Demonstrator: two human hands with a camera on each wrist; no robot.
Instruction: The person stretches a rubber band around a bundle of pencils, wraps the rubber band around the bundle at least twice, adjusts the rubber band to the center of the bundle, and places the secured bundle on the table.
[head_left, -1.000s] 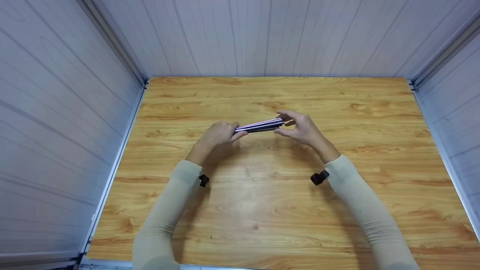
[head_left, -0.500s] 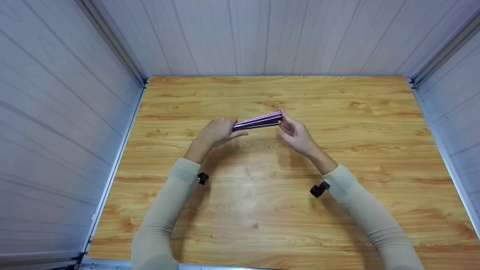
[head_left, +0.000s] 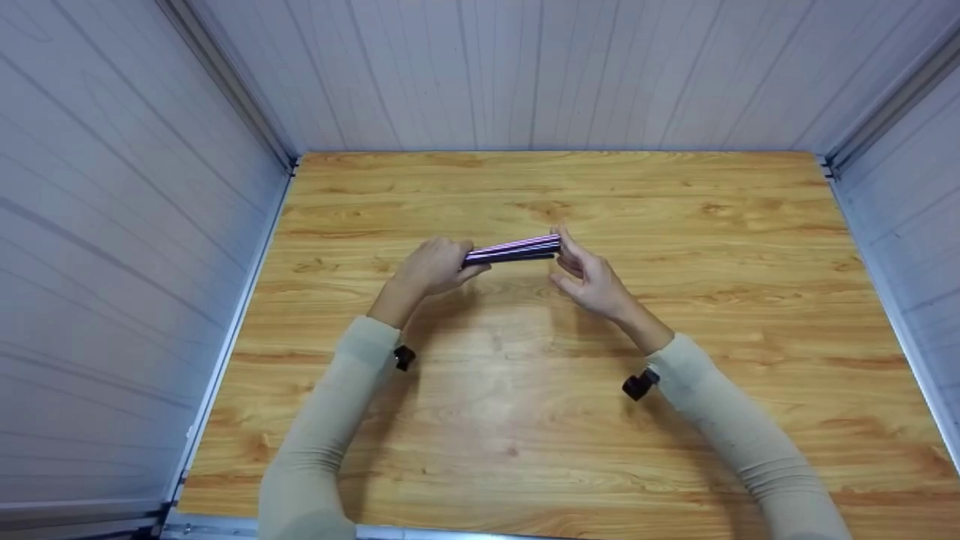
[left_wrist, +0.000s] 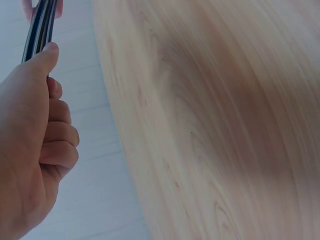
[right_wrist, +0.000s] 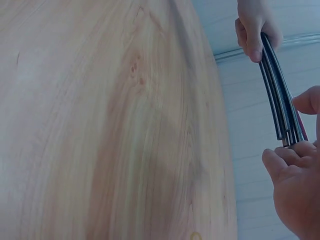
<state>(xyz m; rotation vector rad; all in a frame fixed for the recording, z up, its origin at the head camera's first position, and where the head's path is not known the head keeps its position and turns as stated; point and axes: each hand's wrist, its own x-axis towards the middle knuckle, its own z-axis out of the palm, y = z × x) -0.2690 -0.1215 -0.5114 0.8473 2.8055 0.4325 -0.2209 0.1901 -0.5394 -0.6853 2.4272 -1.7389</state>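
A bundle of several slim, dark sticks point(head_left: 517, 248) with a shiny purple gleam is held above the table, tilted slightly upward to the right in the head view. My left hand point(head_left: 433, 268) grips the bundle's left end, thumb along the near side and the other fingers curled, as the left wrist view shows. At the far end, my right hand point(head_left: 596, 285) has its fingers against the stick tips, its thumb held apart from the fingers. In the right wrist view the tips of the sticks point(right_wrist: 280, 100) are uneven, some reaching further than others.
The wood-grain table point(head_left: 510, 450) lies under both arms. Pale panel walls stand at the back point(head_left: 495, 75), left point(head_left: 112, 262) and right point(head_left: 907, 225). A small black camera sits at the left wrist point(head_left: 405, 358) and another at the right wrist point(head_left: 637, 385).
The right hand has shifted from spread fingers around the stick ends to fingers laid against them. The fanned sticks have drawn closer together, their right end dipping slightly. The left hand keeps its grip.
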